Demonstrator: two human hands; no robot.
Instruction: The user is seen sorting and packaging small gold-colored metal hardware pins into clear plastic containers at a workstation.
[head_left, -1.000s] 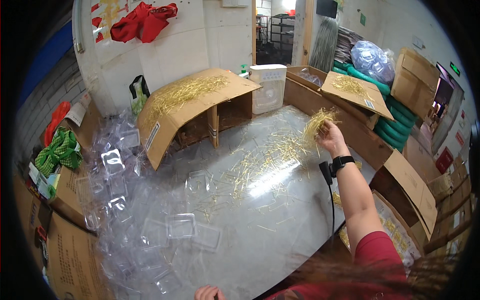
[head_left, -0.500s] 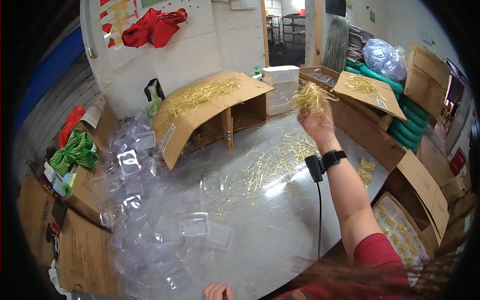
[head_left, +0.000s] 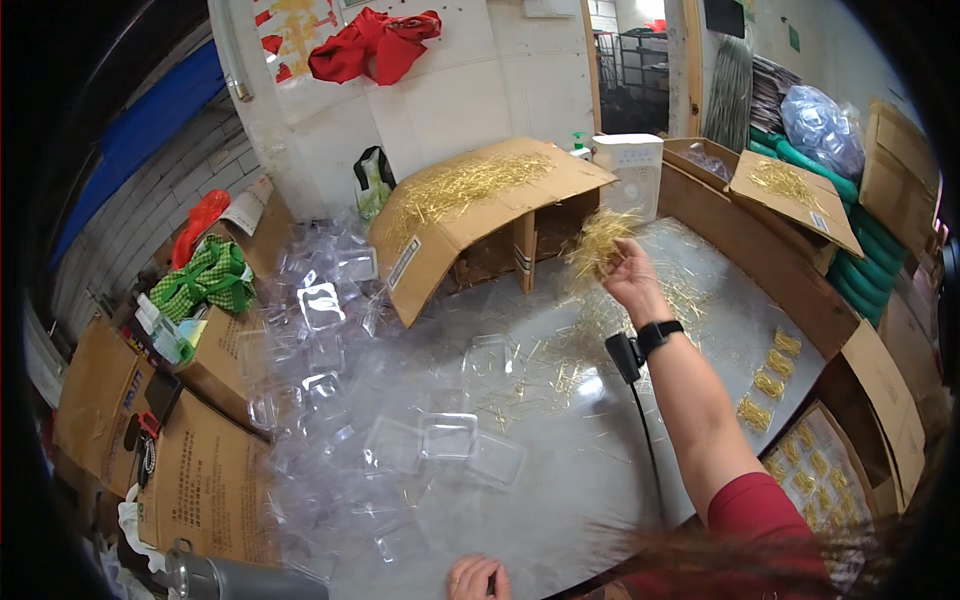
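My right hand (head_left: 633,277) is raised above the far middle of the grey table (head_left: 560,520), closed around a loose clump of thin gold wire pieces (head_left: 598,245). Ends of the wires stick out past the fingers. A black strap with a small device (head_left: 640,345) circles that wrist, and a cable runs down from it. Below the hand, many more gold wire pieces (head_left: 545,375) lie scattered. My left hand (head_left: 479,577) rests at the near table edge with its fingers curled; what is inside them, if anything, is hidden.
Clear plastic trays (head_left: 448,436) are heaped over the left side. An upturned cardboard box (head_left: 450,245) with gold wires on top stands at the back, beside a white container (head_left: 628,175). Small gold bundles (head_left: 768,384) line the right edge. A grey metal cylinder (head_left: 240,577) is near left.
My right hand has moved left with the clump, from beside the right-hand box to in front of the upturned box. The whole view has shifted; my left hand stays at the near edge.
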